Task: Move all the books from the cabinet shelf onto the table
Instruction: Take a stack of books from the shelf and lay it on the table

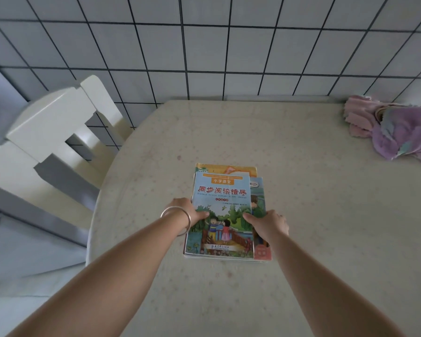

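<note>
A small stack of thin picture books (pixel 223 207) lies flat on the pale speckled table (pixel 314 203). The top book has a light blue cover with red Chinese title and a drawing of two children. An orange book and another blue one stick out beneath it at the far and right edges. My left hand (pixel 188 211), with a silver bangle on the wrist, grips the stack's left edge, thumb on the cover. My right hand (pixel 267 222) grips the right edge, thumb on the cover too. The cabinet shelf is out of view.
A crumpled pink and purple cloth (pixel 394 130) lies at the table's far right. A white wooden chair (pixel 51 137) stands to the left of the table. A tiled wall (pixel 204 45) runs behind it.
</note>
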